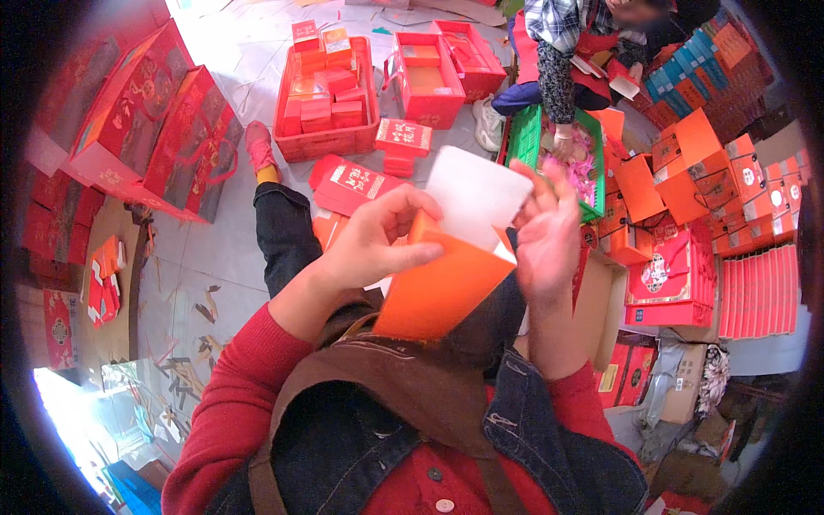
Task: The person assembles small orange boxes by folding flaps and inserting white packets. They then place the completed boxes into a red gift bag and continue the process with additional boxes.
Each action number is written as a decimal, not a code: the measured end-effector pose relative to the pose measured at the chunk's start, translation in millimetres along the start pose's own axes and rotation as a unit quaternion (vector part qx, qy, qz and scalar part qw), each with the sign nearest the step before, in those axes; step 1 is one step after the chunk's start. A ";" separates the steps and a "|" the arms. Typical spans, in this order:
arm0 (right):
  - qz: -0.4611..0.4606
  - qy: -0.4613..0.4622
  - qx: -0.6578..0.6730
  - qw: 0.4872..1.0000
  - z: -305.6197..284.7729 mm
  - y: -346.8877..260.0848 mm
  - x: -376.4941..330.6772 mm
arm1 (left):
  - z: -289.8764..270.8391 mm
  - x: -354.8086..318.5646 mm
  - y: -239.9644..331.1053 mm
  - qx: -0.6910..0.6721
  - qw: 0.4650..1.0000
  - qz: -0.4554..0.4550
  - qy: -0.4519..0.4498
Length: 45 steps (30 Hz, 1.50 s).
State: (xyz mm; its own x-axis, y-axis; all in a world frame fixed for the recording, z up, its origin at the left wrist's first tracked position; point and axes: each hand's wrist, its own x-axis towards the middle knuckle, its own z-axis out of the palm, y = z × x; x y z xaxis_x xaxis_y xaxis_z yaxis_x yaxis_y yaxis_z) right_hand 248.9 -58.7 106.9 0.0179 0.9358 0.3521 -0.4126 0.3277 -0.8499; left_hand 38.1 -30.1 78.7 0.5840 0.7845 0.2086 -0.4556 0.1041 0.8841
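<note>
An orange folding paper box (446, 287) is held upright over my lap, its white-lined flap (476, 189) standing raised at the top. My left hand (373, 245) grips the box by its left upper edge, thumb on the orange face. At the flap's right edge is my right hand (549, 227), palm turned up and fingers apart; whether a fingertip touches the flap is hard to tell. Beyond my left hand lie red flat boxes (352, 184) and a small red box (402, 137), partly covered by hand and flap.
A red crate (326, 146) of small boxes and red open cartons (425, 94) stand ahead. Another person's hand (562, 146) reaches into a green basket (524, 142) with pink contents. Orange boxes (687, 159) pile up on the right; large red gift boxes (193, 142) stand left.
</note>
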 end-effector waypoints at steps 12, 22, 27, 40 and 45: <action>0.089 -0.267 -0.384 0.879 17.9 -35.3 16.5 | 4.9 -3.4 -5.2 0.015 0.996 0.057 0.072; 0.112 -0.113 -0.310 0.937 22.7 -15.0 1.5 | 3.8 -7.4 -3.5 0.018 0.998 0.036 0.043; 0.122 -0.073 -0.294 0.945 23.9 -8.7 0.5 | 4.6 -8.6 -8.6 0.037 0.997 0.048 0.044; 0.159 -0.045 -0.235 0.958 21.2 6.4 -10.2 | -0.8 -10.1 -11.3 0.072 0.996 0.039 0.026; 0.116 -0.055 -0.321 0.938 18.4 8.8 -7.4 | -1.4 -9.6 -12.7 0.112 0.992 0.046 0.025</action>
State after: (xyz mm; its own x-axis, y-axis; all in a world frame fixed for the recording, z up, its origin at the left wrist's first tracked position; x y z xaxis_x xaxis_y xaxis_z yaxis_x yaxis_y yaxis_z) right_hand 228.4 -65.0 104.0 -0.1134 0.9841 0.1366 0.2407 0.1606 -0.9572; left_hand 37.4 -38.1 64.8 0.5110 0.8138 0.2768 -0.3419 -0.1030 0.9341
